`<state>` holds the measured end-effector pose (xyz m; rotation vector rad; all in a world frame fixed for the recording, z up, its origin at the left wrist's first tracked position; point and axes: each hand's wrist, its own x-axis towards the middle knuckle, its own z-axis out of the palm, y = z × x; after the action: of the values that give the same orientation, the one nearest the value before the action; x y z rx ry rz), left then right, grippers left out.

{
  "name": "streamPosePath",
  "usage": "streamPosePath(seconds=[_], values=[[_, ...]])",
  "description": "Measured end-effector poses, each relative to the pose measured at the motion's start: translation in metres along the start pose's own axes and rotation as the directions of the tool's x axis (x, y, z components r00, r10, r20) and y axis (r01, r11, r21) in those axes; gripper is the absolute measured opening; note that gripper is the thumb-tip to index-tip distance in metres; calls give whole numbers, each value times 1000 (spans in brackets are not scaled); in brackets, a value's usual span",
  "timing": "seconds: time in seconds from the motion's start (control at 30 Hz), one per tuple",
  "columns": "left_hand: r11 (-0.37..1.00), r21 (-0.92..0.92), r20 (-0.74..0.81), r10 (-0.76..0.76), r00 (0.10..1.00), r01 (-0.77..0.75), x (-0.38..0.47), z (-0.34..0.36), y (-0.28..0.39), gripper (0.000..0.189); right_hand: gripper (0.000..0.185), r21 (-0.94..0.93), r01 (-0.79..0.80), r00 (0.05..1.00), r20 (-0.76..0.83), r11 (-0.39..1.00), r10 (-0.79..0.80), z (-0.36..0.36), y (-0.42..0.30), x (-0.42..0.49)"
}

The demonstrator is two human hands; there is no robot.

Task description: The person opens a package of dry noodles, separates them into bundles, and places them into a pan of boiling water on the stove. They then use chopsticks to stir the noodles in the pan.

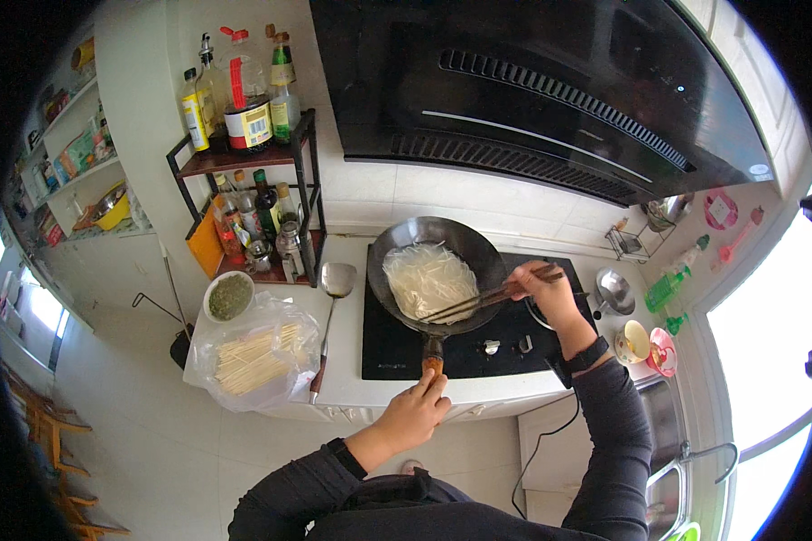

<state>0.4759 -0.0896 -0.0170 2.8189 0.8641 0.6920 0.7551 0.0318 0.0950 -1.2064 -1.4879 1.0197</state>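
A dark wok (482, 250) sits on the black glass cooktop (419, 362), with pale noodles (427, 278) in liquid inside it. My left hand (416, 409) grips the end of the wok's wooden handle (433, 358). In my right hand (541, 291) is a pair of long wooden chopsticks (474, 304), slanting down to the left. Their tips reach into the near side of the noodles. Left of the cooktop, a wok spatula (338, 280) lies on the white counter. Beside it, uncooked noodles (257, 358) rest on a clear plastic bag (206, 362).
A bowl of chopped greens (229, 297) stands behind the bag. The two-tier rack (243, 162) holds several bottles. Overhead hangs a black range hood (534, 88). On the right are a metal ladle-like pan (614, 291), a patterned bowl (630, 343), a pink bowl (662, 351) and a sink (660, 419).
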Motion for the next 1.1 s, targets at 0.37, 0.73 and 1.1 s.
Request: streamPosePath(seconds=[0.37, 0.73, 1.1], values=[[999, -49, 31, -21, 999, 23, 0, 0, 1, 23, 12, -452, 732, 656, 667, 510, -352, 60, 38, 13], [1000, 14, -32, -7, 999, 7, -1, 2, 1, 31, 14, -520, 515, 856, 350, 681, -380, 47, 44, 81], [998, -60, 49, -22, 999, 25, 0, -3, 2, 27, 18, -469, 130, 958, 287, 874, 11, 25, 38, 74]])
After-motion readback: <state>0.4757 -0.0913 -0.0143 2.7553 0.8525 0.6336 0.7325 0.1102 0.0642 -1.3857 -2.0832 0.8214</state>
